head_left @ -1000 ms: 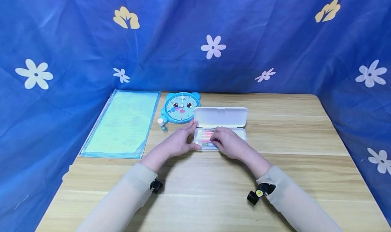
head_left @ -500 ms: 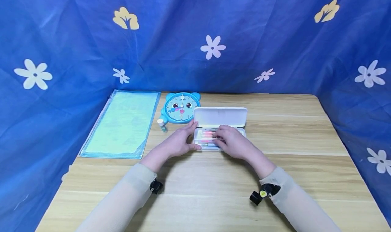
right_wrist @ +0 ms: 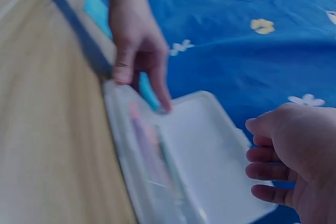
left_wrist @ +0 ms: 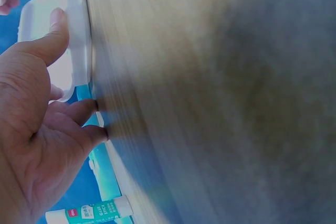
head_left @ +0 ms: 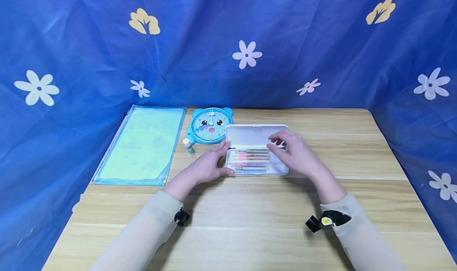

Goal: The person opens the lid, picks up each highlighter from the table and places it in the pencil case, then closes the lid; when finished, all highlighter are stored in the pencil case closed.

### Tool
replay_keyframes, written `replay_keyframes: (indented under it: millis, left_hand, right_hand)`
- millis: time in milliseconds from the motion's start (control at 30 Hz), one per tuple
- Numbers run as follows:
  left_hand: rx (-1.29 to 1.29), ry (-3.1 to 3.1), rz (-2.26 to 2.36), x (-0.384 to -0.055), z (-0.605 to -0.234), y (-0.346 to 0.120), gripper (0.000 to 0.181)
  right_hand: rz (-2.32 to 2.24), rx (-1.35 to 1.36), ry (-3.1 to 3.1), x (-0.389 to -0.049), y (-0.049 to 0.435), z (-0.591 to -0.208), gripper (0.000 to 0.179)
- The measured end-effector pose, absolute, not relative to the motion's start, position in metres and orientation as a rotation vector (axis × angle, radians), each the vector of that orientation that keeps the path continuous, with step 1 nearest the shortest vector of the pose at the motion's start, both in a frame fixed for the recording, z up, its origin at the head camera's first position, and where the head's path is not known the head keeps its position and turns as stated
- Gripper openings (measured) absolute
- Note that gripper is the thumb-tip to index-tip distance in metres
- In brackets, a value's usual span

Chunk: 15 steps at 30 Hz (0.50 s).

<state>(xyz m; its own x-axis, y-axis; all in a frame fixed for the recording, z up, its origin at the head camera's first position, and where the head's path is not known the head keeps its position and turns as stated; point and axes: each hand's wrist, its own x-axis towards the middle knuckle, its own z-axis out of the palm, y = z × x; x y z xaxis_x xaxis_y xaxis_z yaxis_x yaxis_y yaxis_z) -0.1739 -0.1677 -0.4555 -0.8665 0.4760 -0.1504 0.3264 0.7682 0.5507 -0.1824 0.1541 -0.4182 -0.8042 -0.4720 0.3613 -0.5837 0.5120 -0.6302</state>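
A white pencil case (head_left: 278,169) lies on the table with its lid (head_left: 246,135) raised at the back. Several colored pens (head_left: 252,156) rest side by side in its base. At the case's left end, my left hand (head_left: 210,166) grips it, thumb at the front wall and a finger by the hinge side. My right hand (head_left: 295,152) is above the case's right end, fingers loosely bent with nothing between them; it overlaps the lid in the head view. The right wrist view shows those fingers (right_wrist: 262,171) beside the lid's edge.
A blue cartoon clock (head_left: 211,130) stands behind the left hand, with a glue stick (head_left: 189,147) at its lower left. Farther left lies a blue-edged mesh folder (head_left: 141,144). A blue flowered curtain (head_left: 200,45) borders the wooden table (head_left: 242,223).
My right hand has lifted off the pens and moved right and up toward the lid, uncovering them. The left hand has stayed at the case's left end.
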Motion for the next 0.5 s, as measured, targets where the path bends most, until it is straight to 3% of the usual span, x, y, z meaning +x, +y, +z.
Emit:
replay_keyframes:
  millis: [267, 500]
  left_hand:
    - [0.624, 2.680, 0.760, -0.174, -0.456, -0.168, 0.109]
    - [0.615, 2.676, 0.757, -0.174, -0.456, -0.168, 0.110]
  right_hand:
    - [1.272, 0.574, -2.686, -0.197, 0.185, -0.399, 0.030]
    - [1.307, 0.473, -2.797, -0.220, 0.201, -0.392, 0.043]
